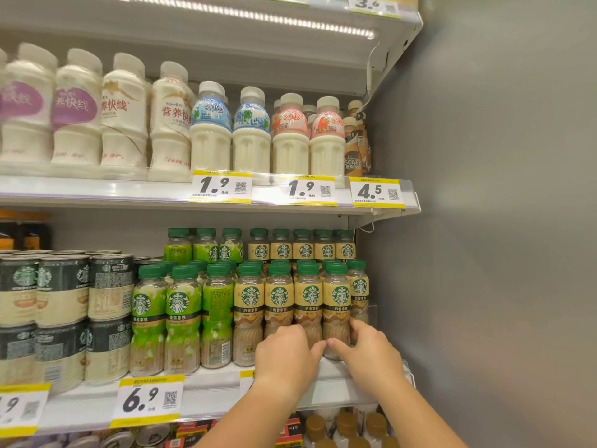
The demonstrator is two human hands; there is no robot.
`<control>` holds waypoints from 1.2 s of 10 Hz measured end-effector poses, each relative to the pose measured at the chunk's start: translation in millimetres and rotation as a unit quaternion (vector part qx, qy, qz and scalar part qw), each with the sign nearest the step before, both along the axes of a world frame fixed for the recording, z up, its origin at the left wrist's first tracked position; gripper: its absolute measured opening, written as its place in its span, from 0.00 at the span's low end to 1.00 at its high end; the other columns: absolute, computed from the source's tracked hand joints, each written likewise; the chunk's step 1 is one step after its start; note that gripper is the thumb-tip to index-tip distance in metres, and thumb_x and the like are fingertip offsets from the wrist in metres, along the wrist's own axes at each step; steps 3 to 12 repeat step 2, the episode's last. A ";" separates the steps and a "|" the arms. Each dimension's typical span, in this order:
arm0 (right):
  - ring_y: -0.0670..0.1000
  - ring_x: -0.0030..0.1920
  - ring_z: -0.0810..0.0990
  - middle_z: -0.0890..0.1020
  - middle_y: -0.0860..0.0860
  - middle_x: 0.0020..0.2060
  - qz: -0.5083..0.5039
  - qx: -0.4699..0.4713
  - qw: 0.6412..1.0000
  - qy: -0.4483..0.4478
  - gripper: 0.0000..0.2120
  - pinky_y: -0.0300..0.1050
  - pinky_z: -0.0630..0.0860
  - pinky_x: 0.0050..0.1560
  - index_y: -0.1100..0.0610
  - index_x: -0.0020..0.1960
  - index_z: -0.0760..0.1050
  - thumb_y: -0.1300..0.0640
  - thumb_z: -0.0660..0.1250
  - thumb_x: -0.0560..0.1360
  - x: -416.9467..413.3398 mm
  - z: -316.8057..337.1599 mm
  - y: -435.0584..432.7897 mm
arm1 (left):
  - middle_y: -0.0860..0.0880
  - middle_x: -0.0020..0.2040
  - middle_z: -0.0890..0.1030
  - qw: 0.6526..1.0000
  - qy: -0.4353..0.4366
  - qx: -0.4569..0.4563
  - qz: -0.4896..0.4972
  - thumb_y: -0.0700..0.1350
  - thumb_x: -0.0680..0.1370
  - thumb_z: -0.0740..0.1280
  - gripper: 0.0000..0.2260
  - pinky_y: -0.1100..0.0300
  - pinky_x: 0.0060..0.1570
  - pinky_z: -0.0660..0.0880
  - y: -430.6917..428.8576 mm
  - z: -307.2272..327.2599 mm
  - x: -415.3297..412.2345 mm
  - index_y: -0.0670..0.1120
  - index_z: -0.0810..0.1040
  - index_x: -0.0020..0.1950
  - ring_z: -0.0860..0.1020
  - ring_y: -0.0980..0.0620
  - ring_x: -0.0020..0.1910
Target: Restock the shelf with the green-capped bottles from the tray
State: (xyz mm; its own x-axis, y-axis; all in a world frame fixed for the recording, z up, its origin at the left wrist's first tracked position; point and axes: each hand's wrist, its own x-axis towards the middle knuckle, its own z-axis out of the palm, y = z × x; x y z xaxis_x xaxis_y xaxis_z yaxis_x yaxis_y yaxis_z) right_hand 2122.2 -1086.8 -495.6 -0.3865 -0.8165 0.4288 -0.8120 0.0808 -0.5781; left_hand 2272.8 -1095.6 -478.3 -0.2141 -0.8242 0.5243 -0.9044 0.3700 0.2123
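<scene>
Your right grip [365,350] was wrapped low round a green-capped bottle [337,299] at the shelf [210,381] front edge, right end. Left grip [284,354] sat beside it, closure unclear. Bottle probably stiff, slick, weighty: hold mid-body.

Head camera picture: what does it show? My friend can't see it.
Two hands reach a shop shelf: the right hand grips a tan-label green-capped bottle in the front row, the left hand touches neighbouring bottles. Green-label bottles stand further left.

Glossy plastic bottles [336,305], metal cans [109,289]
</scene>
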 end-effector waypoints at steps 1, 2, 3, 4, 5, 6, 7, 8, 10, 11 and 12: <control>0.55 0.67 0.75 0.75 0.49 0.69 -0.010 0.016 1.000 0.009 0.36 0.52 0.75 0.61 0.47 0.76 0.60 0.34 0.62 0.74 3.0 1.9 7.6 | 0.47 0.52 0.81 0.999 -0.015 -0.016 -0.033 0.60 0.81 0.56 0.19 0.53 0.46 0.71 8.9 -6.2 17.6 0.47 0.76 0.52 0.78 0.44 0.54; 0.57 0.68 0.73 0.74 0.52 0.70 -0.034 0.016 0.997 0.063 0.36 0.54 0.72 0.66 0.51 0.78 0.56 0.36 0.59 0.76 10.8 6.7 15.2 | 0.46 0.57 0.78 0.994 -0.061 -0.068 -0.067 0.61 0.82 0.53 0.20 0.51 0.52 0.71 17.6 -10.1 41.0 0.47 0.73 0.58 0.75 0.44 0.57; 0.57 0.68 0.73 0.74 0.52 0.70 -0.034 0.016 0.997 0.063 0.36 0.54 0.72 0.66 0.51 0.78 0.56 0.36 0.59 0.76 10.8 6.7 15.2 | 0.46 0.57 0.78 0.994 -0.061 -0.068 -0.067 0.61 0.82 0.53 0.20 0.51 0.52 0.71 17.6 -10.1 41.0 0.47 0.73 0.58 0.75 0.44 0.57; 0.57 0.68 0.73 0.74 0.52 0.70 -0.034 0.016 0.997 0.063 0.36 0.54 0.72 0.66 0.51 0.78 0.56 0.36 0.59 0.76 10.8 6.7 15.2 | 0.46 0.57 0.78 0.994 -0.061 -0.068 -0.067 0.61 0.82 0.53 0.20 0.51 0.52 0.71 17.6 -10.1 41.0 0.47 0.73 0.58 0.75 0.44 0.57; 0.57 0.68 0.73 0.74 0.52 0.70 -0.034 0.016 0.997 0.063 0.36 0.54 0.72 0.66 0.51 0.78 0.56 0.36 0.59 0.76 10.8 6.7 15.2 | 0.46 0.57 0.78 0.994 -0.061 -0.068 -0.067 0.61 0.82 0.53 0.20 0.51 0.52 0.71 17.6 -10.1 41.0 0.47 0.73 0.58 0.75 0.44 0.57; 0.57 0.68 0.73 0.74 0.52 0.70 -0.034 0.016 0.997 0.063 0.36 0.54 0.72 0.66 0.51 0.78 0.56 0.36 0.59 0.76 10.8 6.7 15.2 | 0.46 0.57 0.78 0.994 -0.061 -0.068 -0.067 0.61 0.82 0.53 0.20 0.51 0.52 0.71 17.6 -10.1 41.0 0.47 0.73 0.58 0.75 0.44 0.57; 0.57 0.68 0.73 0.74 0.52 0.70 -0.034 0.016 0.997 0.063 0.36 0.54 0.72 0.66 0.51 0.78 0.56 0.36 0.59 0.76 10.8 6.7 15.2 | 0.46 0.57 0.78 0.994 -0.061 -0.068 -0.067 0.61 0.82 0.53 0.20 0.51 0.52 0.71 17.6 -10.1 41.0 0.47 0.73 0.58 0.75 0.44 0.57; 0.57 0.68 0.73 0.74 0.52 0.70 -0.034 0.016 0.997 0.063 0.36 0.54 0.72 0.66 0.51 0.78 0.56 0.36 0.59 0.76 10.8 6.7 15.2 | 0.46 0.57 0.78 0.994 -0.061 -0.068 -0.067 0.61 0.82 0.53 0.20 0.51 0.52 0.71 17.6 -10.1 41.0 0.47 0.73 0.58 0.75 0.44 0.57; 0.57 0.68 0.73 0.74 0.52 0.70 -0.034 0.016 0.997 0.063 0.36 0.54 0.72 0.66 0.51 0.78 0.56 0.36 0.59 0.76 10.8 6.7 15.2 | 0.46 0.57 0.78 0.994 -0.061 -0.068 -0.067 0.61 0.82 0.53 0.20 0.51 0.52 0.71 17.6 -10.1 41.0 0.47 0.73 0.58 0.75 0.44 0.57; 0.57 0.68 0.73 0.74 0.52 0.70 -0.034 0.016 0.997 0.063 0.36 0.54 0.72 0.66 0.51 0.78 0.56 0.36 0.59 0.76 10.8 6.7 15.2 | 0.46 0.57 0.78 0.994 -0.061 -0.068 -0.067 0.61 0.82 0.53 0.20 0.51 0.52 0.71 17.6 -10.1 41.0 0.47 0.73 0.58 0.75 0.44 0.57; 0.57 0.68 0.73 0.74 0.52 0.70 -0.034 0.016 0.997 0.063 0.36 0.54 0.72 0.66 0.51 0.78 0.56 0.36 0.59 0.76 10.8 6.7 15.2 | 0.46 0.57 0.78 0.994 -0.061 -0.068 -0.067 0.61 0.82 0.53 0.20 0.51 0.52 0.71 17.6 -10.1 41.0 0.47 0.73 0.58 0.75 0.44 0.57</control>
